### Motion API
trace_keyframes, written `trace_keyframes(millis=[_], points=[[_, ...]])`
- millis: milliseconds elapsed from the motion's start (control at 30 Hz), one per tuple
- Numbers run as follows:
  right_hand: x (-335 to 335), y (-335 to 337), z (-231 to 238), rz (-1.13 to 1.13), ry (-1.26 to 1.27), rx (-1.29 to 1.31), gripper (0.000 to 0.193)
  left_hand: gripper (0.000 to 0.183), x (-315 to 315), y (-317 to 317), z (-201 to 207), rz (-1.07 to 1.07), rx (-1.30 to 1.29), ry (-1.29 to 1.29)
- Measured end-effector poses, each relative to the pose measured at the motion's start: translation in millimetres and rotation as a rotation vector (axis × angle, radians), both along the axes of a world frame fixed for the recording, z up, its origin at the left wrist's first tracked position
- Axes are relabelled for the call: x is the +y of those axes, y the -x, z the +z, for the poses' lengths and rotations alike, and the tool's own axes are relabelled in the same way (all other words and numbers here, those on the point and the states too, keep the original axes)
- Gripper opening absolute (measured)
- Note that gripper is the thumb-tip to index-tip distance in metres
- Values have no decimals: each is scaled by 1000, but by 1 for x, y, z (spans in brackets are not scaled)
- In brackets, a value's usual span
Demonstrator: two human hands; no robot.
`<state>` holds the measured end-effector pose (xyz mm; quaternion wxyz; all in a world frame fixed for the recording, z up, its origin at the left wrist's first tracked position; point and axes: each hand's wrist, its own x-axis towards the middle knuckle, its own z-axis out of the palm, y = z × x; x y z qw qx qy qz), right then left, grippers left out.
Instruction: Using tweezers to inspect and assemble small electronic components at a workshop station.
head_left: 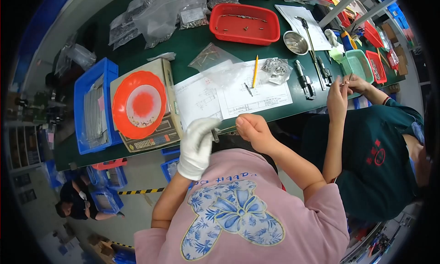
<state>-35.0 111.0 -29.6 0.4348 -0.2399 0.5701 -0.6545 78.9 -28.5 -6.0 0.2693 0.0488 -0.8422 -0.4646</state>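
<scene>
My left hand (pixel 198 149), in a white knitted glove, is closed just past the table's front edge. A small grey metal part (pixel 215 135) shows at its fingertips. Facing it, my bare right hand (pixel 253 132) pinches a thin yellowish rod (pixel 228 128) that points toward the glove. Its far end is too small to make out, so I cannot tell whether it touches the metal part. Beyond my hands, printed drawings (pixel 268 98) lie on the green table. On them are a yellow pencil (pixel 255 72), a small metal pin (pixel 248 89) and a clear bag of metal parts (pixel 277 70).
An orange bowl (pixel 156 83) sits on a scale (pixel 153 142), beside a blue crate (pixel 78 110). Farther back are a red tray (pixel 244 38), bagged parts (pixel 193 17) and a metal bowl (pixel 296 42). Micrometers (pixel 305 80) lie near a co-worker's hands (pixel 344 87) at right.
</scene>
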Motion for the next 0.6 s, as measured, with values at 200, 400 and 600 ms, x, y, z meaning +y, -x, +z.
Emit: trace_keyframes(millis=[200,400,600], points=[[-3,1,8,-76,70,835,25,33,-4,-4,13,-278,-658,-1212],[-1,1,14,5,-38,333,27,38,-3,-5,4,-75,-267,-897],[-4,-1,14,-26,-48,226,29,35,4,-9,1,-79,-275,-456]])
